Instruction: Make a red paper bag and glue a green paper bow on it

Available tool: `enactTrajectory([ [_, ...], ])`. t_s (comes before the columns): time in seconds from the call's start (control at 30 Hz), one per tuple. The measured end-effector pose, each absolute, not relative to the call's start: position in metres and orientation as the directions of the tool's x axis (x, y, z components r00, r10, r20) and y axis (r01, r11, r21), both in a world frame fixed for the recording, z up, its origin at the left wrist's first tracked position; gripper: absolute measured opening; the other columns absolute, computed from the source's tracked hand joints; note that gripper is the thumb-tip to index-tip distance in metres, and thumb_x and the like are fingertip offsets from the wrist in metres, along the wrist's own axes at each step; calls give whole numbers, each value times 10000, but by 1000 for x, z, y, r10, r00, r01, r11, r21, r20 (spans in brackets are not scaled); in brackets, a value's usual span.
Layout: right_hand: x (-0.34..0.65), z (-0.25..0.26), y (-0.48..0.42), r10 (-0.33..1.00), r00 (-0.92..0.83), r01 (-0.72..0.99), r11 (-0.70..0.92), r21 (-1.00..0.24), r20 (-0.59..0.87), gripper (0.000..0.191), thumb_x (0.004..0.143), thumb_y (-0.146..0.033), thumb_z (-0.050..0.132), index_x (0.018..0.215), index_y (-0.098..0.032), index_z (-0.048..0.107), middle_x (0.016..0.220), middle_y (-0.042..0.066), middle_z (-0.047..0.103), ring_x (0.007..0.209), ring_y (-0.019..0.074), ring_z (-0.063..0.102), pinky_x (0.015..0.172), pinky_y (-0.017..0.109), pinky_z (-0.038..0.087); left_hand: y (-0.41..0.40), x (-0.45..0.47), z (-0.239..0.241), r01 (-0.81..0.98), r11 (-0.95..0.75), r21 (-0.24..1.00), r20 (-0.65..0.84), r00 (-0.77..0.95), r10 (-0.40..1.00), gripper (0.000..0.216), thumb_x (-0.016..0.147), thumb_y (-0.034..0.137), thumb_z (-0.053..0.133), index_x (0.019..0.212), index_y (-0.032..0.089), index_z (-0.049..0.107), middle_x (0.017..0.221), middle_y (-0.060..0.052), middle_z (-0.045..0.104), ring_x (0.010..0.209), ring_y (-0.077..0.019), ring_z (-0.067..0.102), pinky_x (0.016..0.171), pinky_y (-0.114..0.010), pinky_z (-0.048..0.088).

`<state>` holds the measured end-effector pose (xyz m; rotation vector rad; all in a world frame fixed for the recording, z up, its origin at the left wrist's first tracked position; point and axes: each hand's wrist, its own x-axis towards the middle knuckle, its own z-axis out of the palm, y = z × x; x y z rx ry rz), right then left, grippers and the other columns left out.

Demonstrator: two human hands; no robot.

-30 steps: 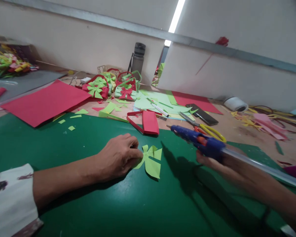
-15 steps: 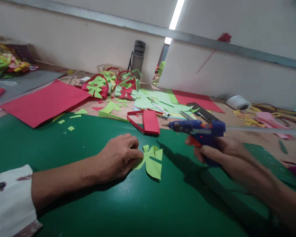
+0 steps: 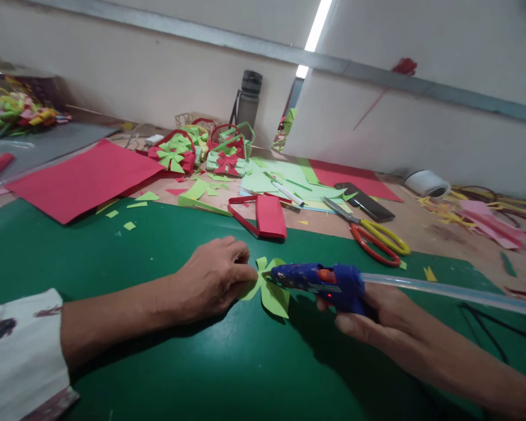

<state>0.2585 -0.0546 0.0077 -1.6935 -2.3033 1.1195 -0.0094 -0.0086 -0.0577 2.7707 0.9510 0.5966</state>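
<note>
My left hand (image 3: 213,279) rests on the green mat (image 3: 166,351) with its fingers pinched on the left edge of a light green paper bow (image 3: 272,295). My right hand (image 3: 368,318) grips a blue hot glue gun (image 3: 319,279) with a clear glue stick (image 3: 442,289) sticking out behind it. The gun lies nearly level, and its nozzle touches the middle of the bow, close to my left fingertips.
Behind the mat lie a folded red paper piece (image 3: 267,215), red and yellow scissors (image 3: 374,237), a black phone (image 3: 365,202), a red sheet (image 3: 83,178), several finished red and green bows (image 3: 201,153), a grey bottle (image 3: 248,102) and a tape roll (image 3: 423,182).
My right hand has swung the glue gun left and down from above the scissors until its nozzle reaches the bow. My left hand has stayed on the bow.
</note>
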Motion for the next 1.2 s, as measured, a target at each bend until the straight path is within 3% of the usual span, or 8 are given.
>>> enactTrajectory([
  [0.23, 260, 7, -59, 847, -358, 830, 96, -550, -393, 347, 858, -480, 456, 1011, -213, 617, 894, 41, 632, 782, 216, 584, 669, 317, 486, -9, -9, -58, 552, -788, 273, 320, 721, 615, 233, 863, 178, 464, 815, 210, 689, 830, -53, 552, 714, -153, 437, 618, -273, 314],
  [0.53, 257, 8, -63, 860, -390, 848, 197, -492, -329, 323, 880, -498, 404, 772, -229, 546, 670, 8, 565, 555, 157, 497, 483, 252, 412, -7, -9, -61, 548, -793, 265, 332, 720, 609, 244, 873, 187, 450, 829, 216, 688, 827, -51, 545, 717, -157, 435, 621, -283, 307],
  [0.73, 259, 3, -62, 872, -367, 866, 193, -462, -324, 305, 888, -489, 400, 823, -235, 555, 746, 17, 623, 635, 176, 571, 543, 258, 466, -9, -10, -61, 553, -790, 264, 332, 718, 612, 241, 884, 211, 446, 844, 225, 683, 842, -49, 541, 729, -160, 436, 624, -287, 305],
  [0.83, 262, 3, -64, 876, -353, 897, 218, -384, -327, 323, 884, -493, 393, 848, -237, 585, 713, 25, 638, 593, 186, 586, 526, 276, 485, -8, -10, -61, 553, -790, 264, 330, 718, 613, 247, 888, 212, 439, 838, 227, 681, 829, -45, 536, 722, -158, 431, 625, -287, 306],
  [0.93, 264, 5, -67, 892, -390, 894, 308, -325, -227, 345, 877, -482, 402, 978, -235, 621, 764, 51, 675, 619, 215, 624, 563, 309, 522, -7, -9, -60, 552, -790, 266, 323, 721, 612, 247, 884, 201, 439, 830, 225, 678, 817, -43, 532, 719, -157, 428, 628, -286, 308],
  [1.1, 258, 6, -68, 868, -497, 822, 475, -313, 13, 377, 859, -387, 465, 1185, -241, 585, 1052, 68, 692, 935, 270, 651, 797, 349, 535, -7, -8, -60, 552, -791, 266, 322, 722, 612, 249, 886, 209, 436, 821, 222, 676, 816, -44, 535, 722, -159, 429, 626, -285, 310],
  [1.2, 259, 10, -70, 869, -492, 815, 481, -323, 55, 344, 854, -388, 481, 1129, -234, 618, 1028, 63, 704, 871, 262, 672, 727, 335, 557, -7, -8, -60, 556, -786, 269, 315, 721, 617, 242, 882, 203, 443, 817, 220, 675, 819, -46, 536, 732, -160, 434, 630, -283, 313],
])
